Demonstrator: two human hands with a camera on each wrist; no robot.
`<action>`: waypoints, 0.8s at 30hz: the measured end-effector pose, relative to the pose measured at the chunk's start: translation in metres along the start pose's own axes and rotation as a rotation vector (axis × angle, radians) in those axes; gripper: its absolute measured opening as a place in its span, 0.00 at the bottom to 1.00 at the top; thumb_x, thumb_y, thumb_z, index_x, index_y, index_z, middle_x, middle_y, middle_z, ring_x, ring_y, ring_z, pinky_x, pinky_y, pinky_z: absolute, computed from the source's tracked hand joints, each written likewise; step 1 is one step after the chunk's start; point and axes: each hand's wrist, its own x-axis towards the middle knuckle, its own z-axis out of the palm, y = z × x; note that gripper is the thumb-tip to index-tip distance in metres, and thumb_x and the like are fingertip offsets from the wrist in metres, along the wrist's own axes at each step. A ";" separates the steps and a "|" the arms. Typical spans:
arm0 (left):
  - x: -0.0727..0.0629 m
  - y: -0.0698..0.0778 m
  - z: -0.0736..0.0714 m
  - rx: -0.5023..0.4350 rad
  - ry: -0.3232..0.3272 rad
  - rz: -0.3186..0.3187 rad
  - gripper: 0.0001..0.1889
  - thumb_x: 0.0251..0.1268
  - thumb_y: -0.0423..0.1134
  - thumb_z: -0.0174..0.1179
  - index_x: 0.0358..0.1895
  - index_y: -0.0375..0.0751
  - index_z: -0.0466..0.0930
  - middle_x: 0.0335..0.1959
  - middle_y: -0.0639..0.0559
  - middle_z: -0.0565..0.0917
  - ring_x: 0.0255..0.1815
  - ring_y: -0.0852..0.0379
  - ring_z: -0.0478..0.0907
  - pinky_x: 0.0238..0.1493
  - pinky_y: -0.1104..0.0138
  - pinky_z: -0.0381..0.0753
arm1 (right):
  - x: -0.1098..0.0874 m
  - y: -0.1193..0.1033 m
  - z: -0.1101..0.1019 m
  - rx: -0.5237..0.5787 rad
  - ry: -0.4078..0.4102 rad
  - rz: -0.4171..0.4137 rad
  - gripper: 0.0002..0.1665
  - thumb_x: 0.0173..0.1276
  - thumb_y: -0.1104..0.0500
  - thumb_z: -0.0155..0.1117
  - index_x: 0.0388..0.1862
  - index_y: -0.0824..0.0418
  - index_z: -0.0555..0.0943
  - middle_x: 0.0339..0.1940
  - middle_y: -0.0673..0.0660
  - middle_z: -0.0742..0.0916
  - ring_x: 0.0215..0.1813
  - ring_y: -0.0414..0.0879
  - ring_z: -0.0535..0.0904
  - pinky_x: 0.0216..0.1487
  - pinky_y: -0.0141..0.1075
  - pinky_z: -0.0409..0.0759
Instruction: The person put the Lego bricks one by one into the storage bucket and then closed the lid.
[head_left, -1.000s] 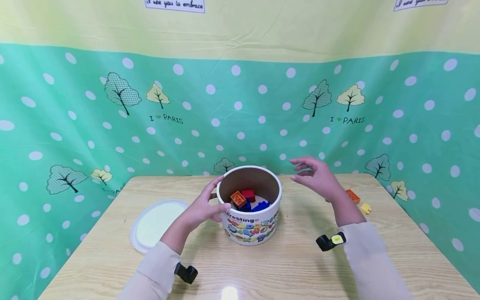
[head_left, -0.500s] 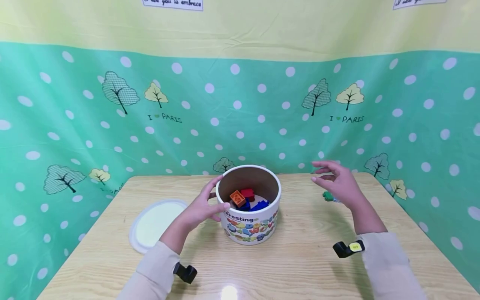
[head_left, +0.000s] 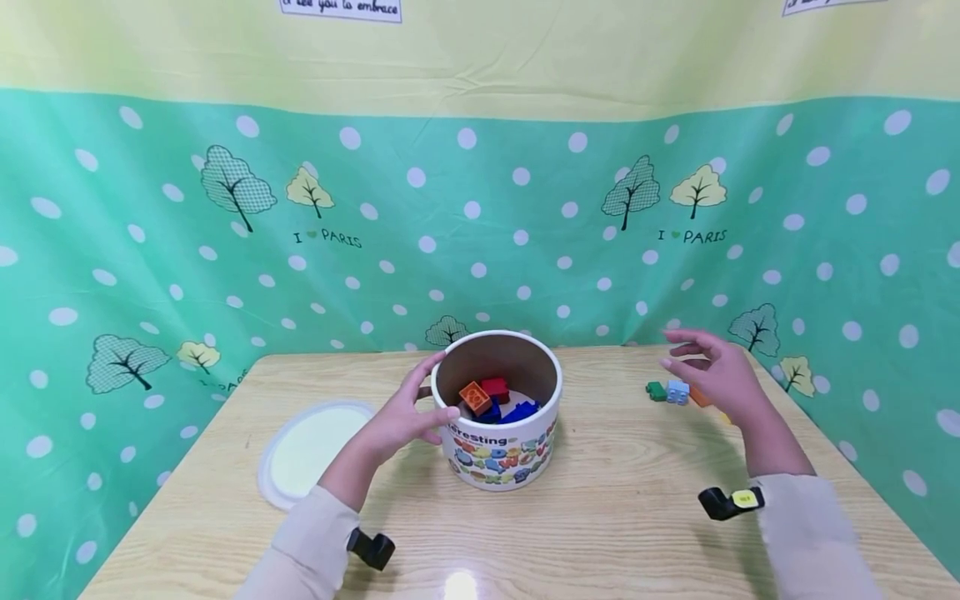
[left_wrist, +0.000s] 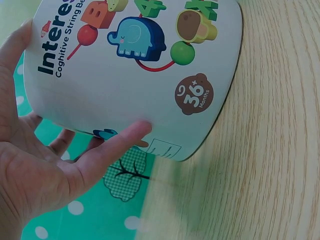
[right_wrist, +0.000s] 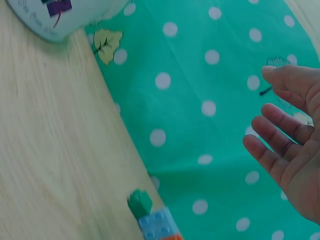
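A round white bucket (head_left: 498, 446) printed with letters and animals stands open at the table's middle. Inside lie an orange brick (head_left: 476, 397), a red brick (head_left: 496, 389) and blue bricks (head_left: 521, 412). My left hand (head_left: 405, 415) rests against the bucket's left side, thumb at the rim, fingers spread along the wall. In the air at the right, my right hand (head_left: 718, 379) has loosely bent fingers with nothing between them. Just left of it on the table sit a green brick (head_left: 656, 391) and a light blue brick (head_left: 677, 392). An orange brick (head_left: 699, 397) is partly hidden behind the hand.
A round white lid (head_left: 315, 450) lies flat to the left of the bucket. A sliver of yellow (head_left: 724, 418) shows by the right wrist. Behind the wooden table (head_left: 570, 542) hangs a green dotted cloth (head_left: 480, 233).
My right hand has moved right, away from the bucket and over the loose bricks, uncovering the green and light blue ones. The left hand and bucket have stayed in place.
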 end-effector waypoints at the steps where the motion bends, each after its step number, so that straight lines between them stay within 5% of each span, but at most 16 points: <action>1: 0.000 0.000 0.000 -0.001 0.002 -0.001 0.49 0.55 0.45 0.72 0.77 0.64 0.49 0.77 0.45 0.46 0.72 0.32 0.53 0.37 0.48 0.85 | -0.001 0.003 -0.002 -0.013 0.006 0.009 0.31 0.69 0.49 0.65 0.67 0.62 0.73 0.57 0.60 0.78 0.48 0.38 0.78 0.43 0.21 0.78; 17: -0.002 0.000 -0.001 -0.008 0.003 -0.004 0.48 0.56 0.45 0.72 0.76 0.68 0.50 0.77 0.47 0.47 0.71 0.33 0.54 0.37 0.47 0.85 | -0.020 0.041 -0.024 -0.078 0.028 0.031 0.30 0.70 0.52 0.64 0.66 0.64 0.72 0.59 0.62 0.77 0.49 0.33 0.74 0.42 0.18 0.76; 24: -0.001 0.001 0.000 -0.005 -0.001 -0.004 0.49 0.55 0.47 0.72 0.76 0.68 0.49 0.76 0.45 0.47 0.71 0.32 0.54 0.39 0.45 0.84 | -0.027 0.058 -0.033 -0.107 -0.027 0.087 0.36 0.68 0.50 0.66 0.70 0.64 0.68 0.65 0.67 0.72 0.58 0.64 0.73 0.39 0.22 0.78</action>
